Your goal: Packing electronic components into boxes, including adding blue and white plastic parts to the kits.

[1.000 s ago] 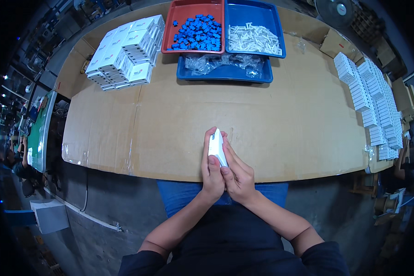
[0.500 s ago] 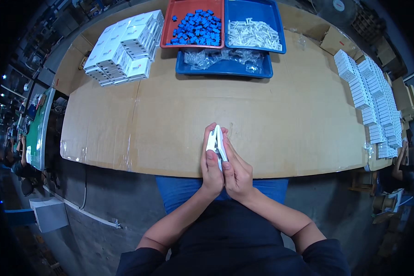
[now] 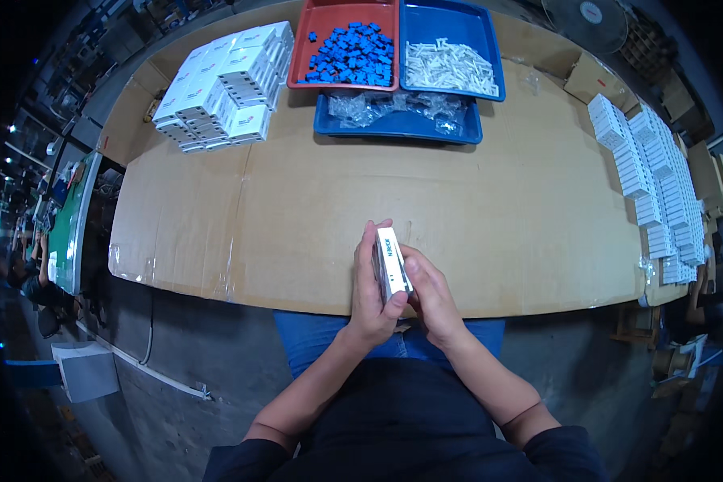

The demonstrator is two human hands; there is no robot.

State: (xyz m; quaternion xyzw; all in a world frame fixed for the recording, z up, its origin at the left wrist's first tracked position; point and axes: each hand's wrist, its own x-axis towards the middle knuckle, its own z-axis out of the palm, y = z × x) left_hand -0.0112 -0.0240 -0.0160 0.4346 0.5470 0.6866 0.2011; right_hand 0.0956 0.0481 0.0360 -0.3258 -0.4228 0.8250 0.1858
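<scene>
A small white box (image 3: pixel 390 264) stands on its narrow edge at the near rim of the cardboard-covered table (image 3: pixel 490 217). My left hand (image 3: pixel 371 291) wraps its left side, fingers curled over the top. My right hand (image 3: pixel 427 287) presses against its right side. Both hands hold the box together, just above my lap.
At the far edge sit a red tray (image 3: pixel 313 36) of blue parts, a blue tray (image 3: pixel 482 32) of white parts and a lower blue tray (image 3: pixel 394 124) with clear bags. White boxes are stacked at far left (image 3: pixel 221 84) and in rows along the right (image 3: pixel 651 177).
The box has turned a little in my hands and now shows its narrow side upward. My hands stay at the same spot on the near table edge.
</scene>
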